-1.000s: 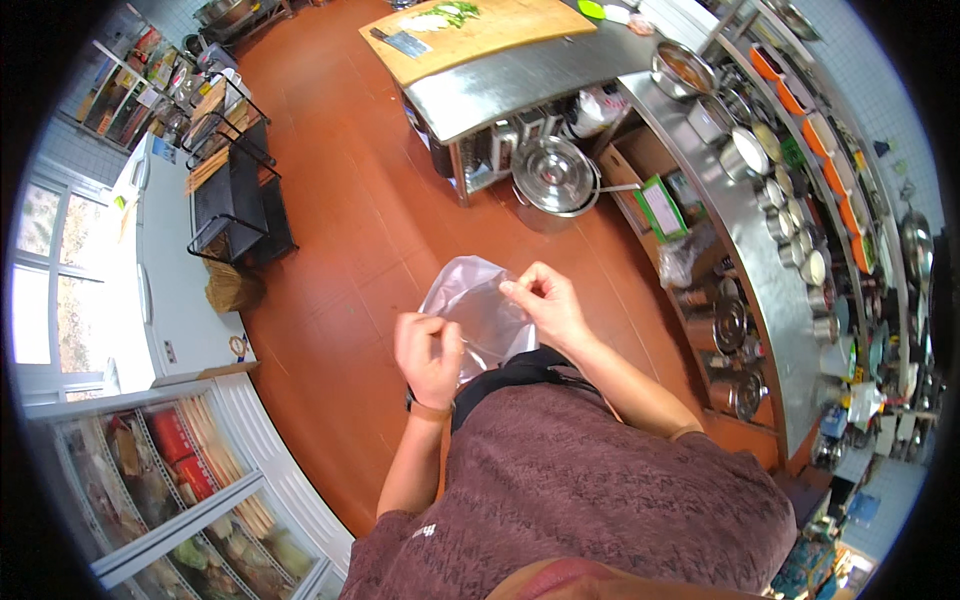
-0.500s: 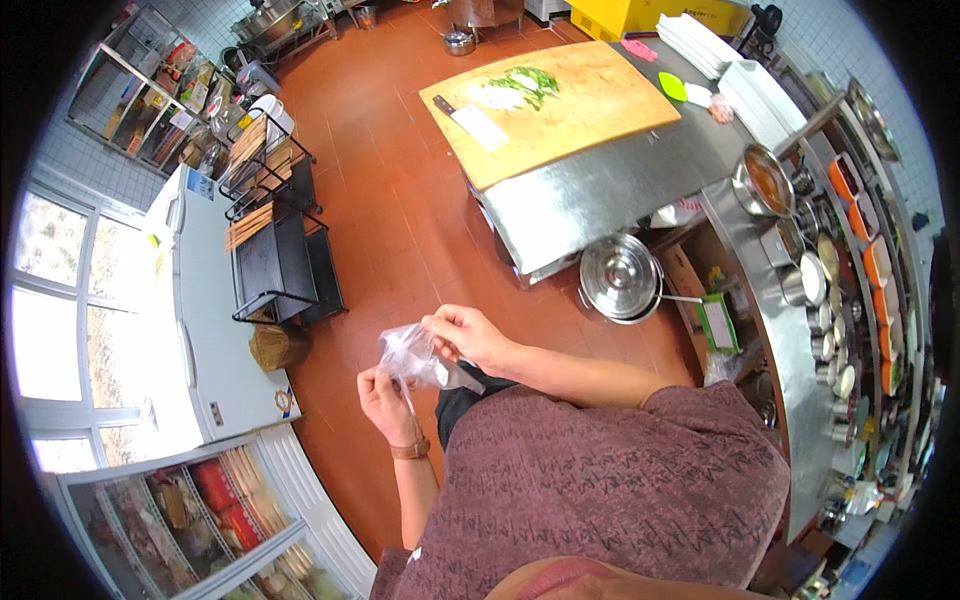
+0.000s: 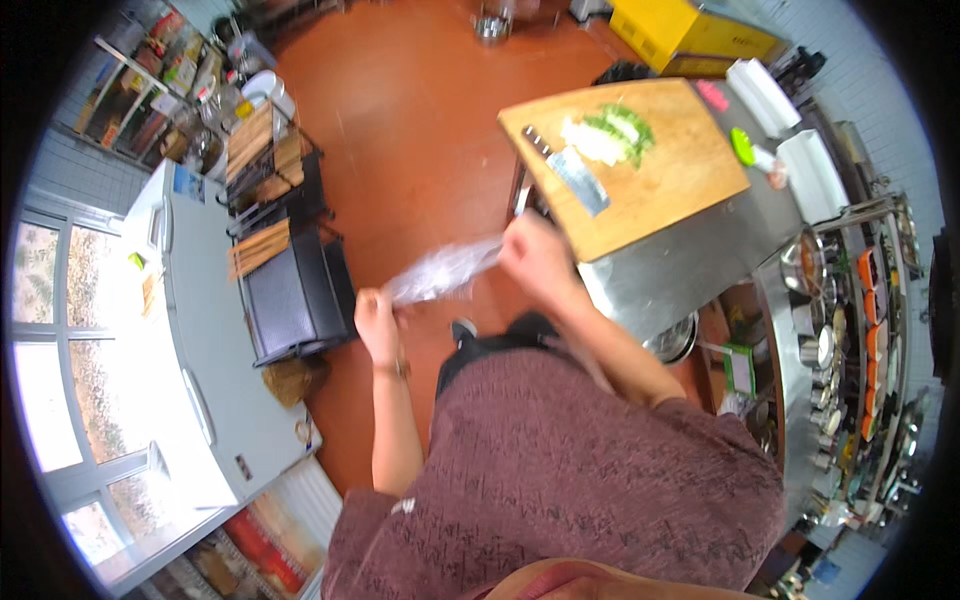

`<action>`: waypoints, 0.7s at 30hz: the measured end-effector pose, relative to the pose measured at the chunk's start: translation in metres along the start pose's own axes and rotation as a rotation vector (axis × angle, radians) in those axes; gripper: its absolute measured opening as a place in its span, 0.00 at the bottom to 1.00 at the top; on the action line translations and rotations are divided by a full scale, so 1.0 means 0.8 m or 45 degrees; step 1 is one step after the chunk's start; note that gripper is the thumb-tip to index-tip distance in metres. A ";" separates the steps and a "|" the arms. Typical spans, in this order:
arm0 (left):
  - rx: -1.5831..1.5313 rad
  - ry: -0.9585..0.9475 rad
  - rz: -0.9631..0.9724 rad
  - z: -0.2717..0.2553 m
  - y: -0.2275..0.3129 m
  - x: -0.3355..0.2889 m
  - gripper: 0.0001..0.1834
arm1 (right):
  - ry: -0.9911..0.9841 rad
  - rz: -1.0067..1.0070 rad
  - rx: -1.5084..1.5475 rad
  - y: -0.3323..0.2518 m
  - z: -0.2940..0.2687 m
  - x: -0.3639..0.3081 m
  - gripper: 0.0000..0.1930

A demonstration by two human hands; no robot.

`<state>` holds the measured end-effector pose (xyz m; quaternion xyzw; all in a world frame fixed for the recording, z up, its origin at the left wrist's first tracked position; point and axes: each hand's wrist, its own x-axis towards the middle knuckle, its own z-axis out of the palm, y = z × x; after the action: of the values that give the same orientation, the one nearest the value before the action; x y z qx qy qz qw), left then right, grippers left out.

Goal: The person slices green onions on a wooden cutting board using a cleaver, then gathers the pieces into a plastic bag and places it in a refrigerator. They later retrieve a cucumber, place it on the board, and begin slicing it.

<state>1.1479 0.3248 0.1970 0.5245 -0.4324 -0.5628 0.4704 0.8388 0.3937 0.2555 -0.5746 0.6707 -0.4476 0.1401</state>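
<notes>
A clear plastic bag [image 3: 440, 276] is stretched between my two hands above the tiled floor, blurred by motion. My left hand [image 3: 377, 322] grips one end of it, fingers closed. The other end is pinched in my right hand [image 3: 532, 255], which is raised farther from my body, near the corner of the wooden cutting board [image 3: 655, 205]. On that board lie a cleaver [image 3: 578, 180] and chopped white and green vegetable pieces [image 3: 615, 137]. Neither hand touches the board or the cleaver.
A steel counter [image 3: 650, 295] carries the board, with white trays [image 3: 812, 175] at its far right. Left stand a black rack [image 3: 295, 290] with wooden sticks and a white chest freezer [image 3: 205, 350]. A lidded steel pot [image 3: 672, 338] sits low beside the counter.
My hands have moved apart, pulling the bag from a loose bunch into a long stretch. The right hand went up and right. The view has shifted, bringing the counter closer.
</notes>
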 end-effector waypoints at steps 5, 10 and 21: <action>-0.076 -0.265 0.054 0.095 0.079 0.184 0.09 | -0.003 0.315 -0.295 0.060 0.010 0.105 0.16; 0.143 -0.547 0.159 0.184 0.096 0.332 0.09 | -0.015 -0.219 -0.351 0.027 0.080 0.257 0.24; 0.912 -0.818 -0.229 0.239 0.082 0.709 0.11 | -0.073 0.047 -0.227 0.261 0.165 0.589 0.16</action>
<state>0.9580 -0.2457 0.1713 0.4884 -0.6751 -0.5504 0.0527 0.6551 -0.0998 0.1763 -0.5850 0.7140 -0.3669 0.1157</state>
